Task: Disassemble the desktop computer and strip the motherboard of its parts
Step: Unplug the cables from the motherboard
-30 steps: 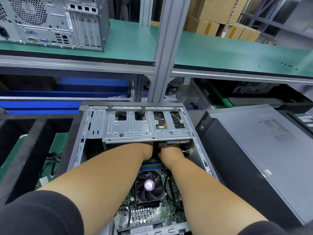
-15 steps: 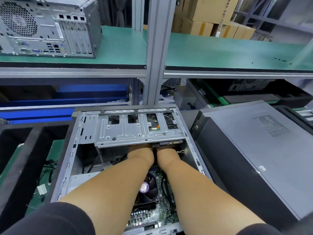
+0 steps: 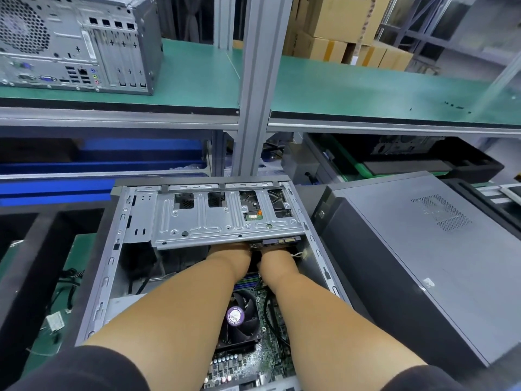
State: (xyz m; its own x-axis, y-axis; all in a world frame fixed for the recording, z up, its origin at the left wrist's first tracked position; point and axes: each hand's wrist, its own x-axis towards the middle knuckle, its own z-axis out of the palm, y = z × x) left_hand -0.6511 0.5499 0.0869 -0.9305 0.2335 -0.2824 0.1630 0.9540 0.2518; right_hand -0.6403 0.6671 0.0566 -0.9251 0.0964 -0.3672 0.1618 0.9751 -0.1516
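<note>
The opened computer case (image 3: 118, 266) is seen lying on the counter, its motherboard (image 3: 248, 359) and CPU fan (image 3: 239, 317) exposed between the forearms. Both hands are still reached under the metal drive cage (image 3: 214, 221): the left hand (image 3: 229, 253) and the right hand (image 3: 275, 259) are hidden past the wrists, so the grip of either cannot be told. Compared with half a second ago, little has changed; the wrists are held in the same place beneath the cage edge, beside the drive connector (image 3: 279, 241). A closed tower (image 3: 423, 263) is set just right of the case.
</note>
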